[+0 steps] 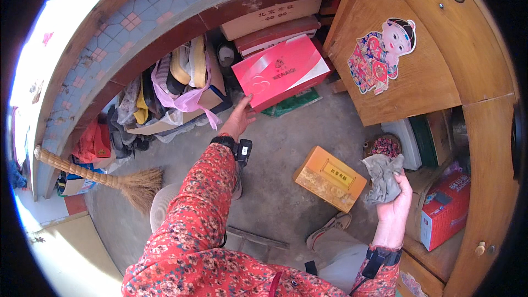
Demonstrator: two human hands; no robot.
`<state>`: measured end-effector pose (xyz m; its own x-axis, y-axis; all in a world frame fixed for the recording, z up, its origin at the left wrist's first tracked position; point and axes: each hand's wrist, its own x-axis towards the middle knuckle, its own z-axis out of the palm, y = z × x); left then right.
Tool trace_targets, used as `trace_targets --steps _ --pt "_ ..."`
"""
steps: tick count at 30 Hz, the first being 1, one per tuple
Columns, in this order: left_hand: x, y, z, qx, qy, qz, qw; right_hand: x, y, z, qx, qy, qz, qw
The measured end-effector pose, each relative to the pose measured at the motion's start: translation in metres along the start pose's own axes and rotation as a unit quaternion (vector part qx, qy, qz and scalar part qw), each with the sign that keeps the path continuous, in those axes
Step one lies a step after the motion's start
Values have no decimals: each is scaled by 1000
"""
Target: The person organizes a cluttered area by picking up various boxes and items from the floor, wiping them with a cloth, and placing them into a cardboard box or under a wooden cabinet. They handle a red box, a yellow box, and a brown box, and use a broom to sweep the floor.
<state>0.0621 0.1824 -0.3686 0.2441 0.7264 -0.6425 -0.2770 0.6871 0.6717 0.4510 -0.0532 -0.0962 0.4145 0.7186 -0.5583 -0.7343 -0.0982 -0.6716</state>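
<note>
My left hand (239,117) reaches forward, its fingers spread at the near corner of a pink and white shoe box (282,72); whether it grips the box is not plain. That box lies tilted beside stacked cartons. In my right hand (394,198) is a crumpled grey cloth (383,177), held beside the open cabinet. An orange and gold cardboard box (330,178) rests on the concrete floor between my hands, nearer the right one.
A straw broom (136,185) leans at the left. An open carton (148,127) of shoes and bags stands by the tiled wall. The wooden cabinet door (404,53) stands open at the right; a red box (447,210) sits inside.
</note>
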Motion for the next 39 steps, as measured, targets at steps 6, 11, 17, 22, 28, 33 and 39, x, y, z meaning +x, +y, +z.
trace_targets --steps 6,11,17,22,28,33,39 --pt "-9 -6 37 -34 84 0 996 0 1 -1 -6 3 -1 1000" --pt "-24 11 62 -19 62 66 996 -3 0 1 12 2 11 1000" --pt "-80 12 81 -4 55 80 995 -12 -1 3 38 -16 1 999" --pt "-153 16 80 -16 75 29 997 -28 -6 2 68 -72 50 994" --pt "-262 15 82 44 44 37 997 -55 -15 5 34 -250 -58 966" --pt "-323 -7 96 89 44 24 995 -60 -29 -13 -10 -226 -148 963" --pt "-327 -44 131 124 11 33 992 -48 -28 -30 72 -161 -49 983"
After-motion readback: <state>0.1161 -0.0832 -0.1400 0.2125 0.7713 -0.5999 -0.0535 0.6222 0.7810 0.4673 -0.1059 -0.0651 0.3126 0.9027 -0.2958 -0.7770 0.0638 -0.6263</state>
